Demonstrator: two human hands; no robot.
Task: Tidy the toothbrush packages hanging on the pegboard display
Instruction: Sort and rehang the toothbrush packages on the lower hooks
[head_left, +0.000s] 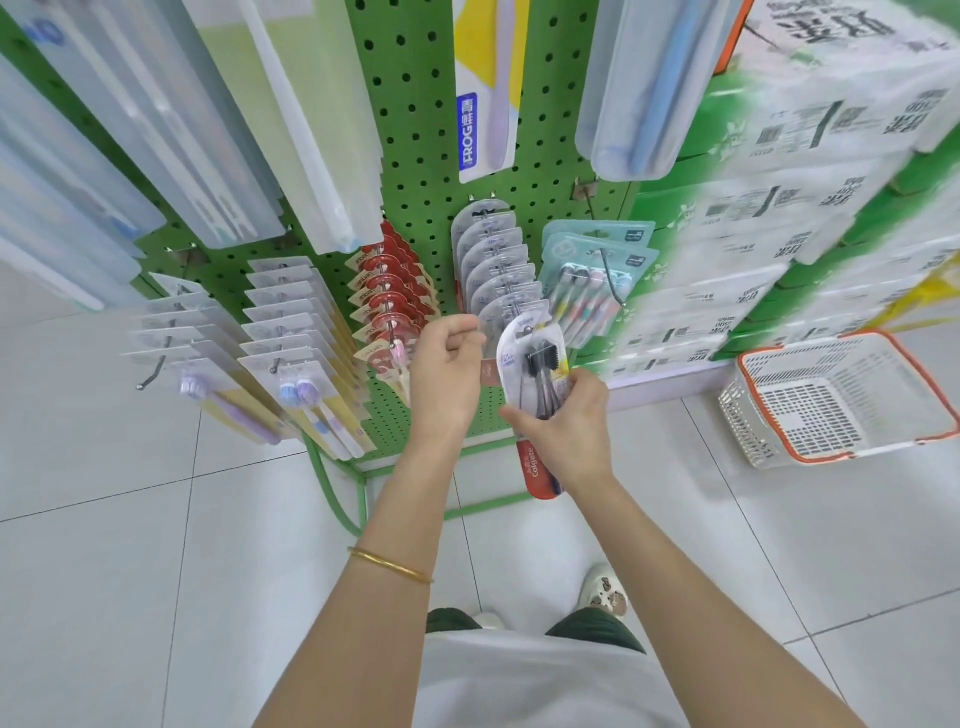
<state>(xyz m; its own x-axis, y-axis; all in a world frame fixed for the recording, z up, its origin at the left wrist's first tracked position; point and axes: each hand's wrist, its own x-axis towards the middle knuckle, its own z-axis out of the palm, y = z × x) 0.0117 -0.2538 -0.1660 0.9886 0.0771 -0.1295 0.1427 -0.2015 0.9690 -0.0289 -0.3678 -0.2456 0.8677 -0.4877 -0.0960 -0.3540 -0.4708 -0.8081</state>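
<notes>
A green pegboard (415, 171) carries rows of toothbrush packages on metal hooks. A grey-topped row (491, 254) hangs in the middle, a red-topped row (389, 291) to its left, and a teal pack (592, 275) to its right. My right hand (558, 434) grips the front package of black toothbrushes (535, 364), whose top sits at the hook's tip. My left hand (447, 364) is beside it, fingers curled at the package's upper left edge, pinching there.
White card packs (291, 332) hang at lower left, and long clear packs (208, 119) higher up. A white basket with an orange rim (841, 400) stands on the tiled floor at right. Stacked white-and-green goods (779, 208) fill the right side.
</notes>
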